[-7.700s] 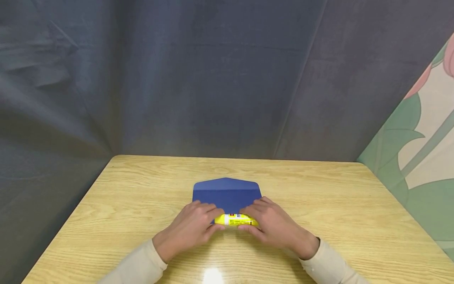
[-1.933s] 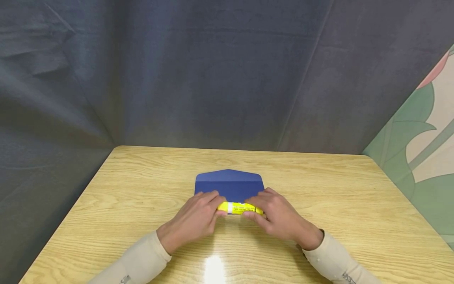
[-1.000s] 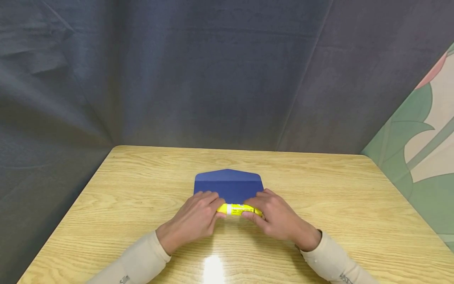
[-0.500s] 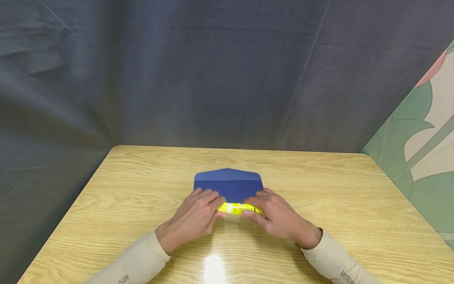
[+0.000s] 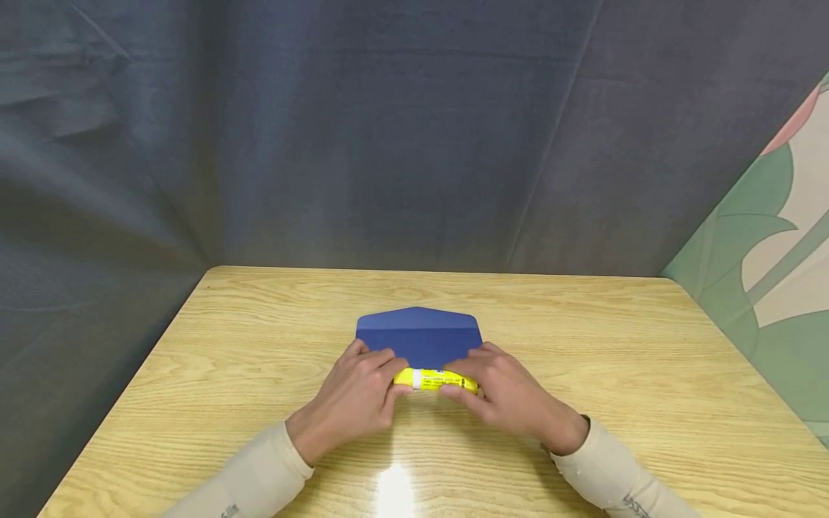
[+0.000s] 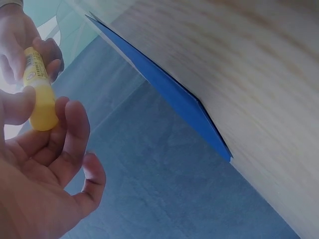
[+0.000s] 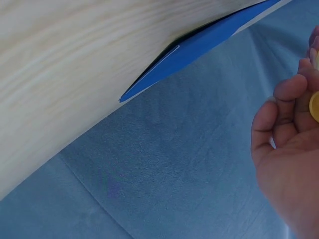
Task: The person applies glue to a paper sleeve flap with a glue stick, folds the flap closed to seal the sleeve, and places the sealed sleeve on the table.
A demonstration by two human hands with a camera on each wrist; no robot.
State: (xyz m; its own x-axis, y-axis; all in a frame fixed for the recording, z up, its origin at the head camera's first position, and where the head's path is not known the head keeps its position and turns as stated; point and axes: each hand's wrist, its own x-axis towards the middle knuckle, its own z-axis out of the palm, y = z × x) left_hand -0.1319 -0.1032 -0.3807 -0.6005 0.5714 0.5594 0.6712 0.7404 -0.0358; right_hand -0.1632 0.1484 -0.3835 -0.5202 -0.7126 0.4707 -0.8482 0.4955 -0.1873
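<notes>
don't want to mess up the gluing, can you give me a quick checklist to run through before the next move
1. Left hand pinching the cap end of the yellow glue stick: ok.
2. Right hand gripping the other end: ok.
3. Cap off: not ok, it looks on, up against the white band.
4. Flap of the blue envelope open: ok, spread away from the person.
5. Glue stick clear of the envelope: ok, the left wrist view shows a gap.
6. Enough glue inside: cannot tell, hidden.
</notes>
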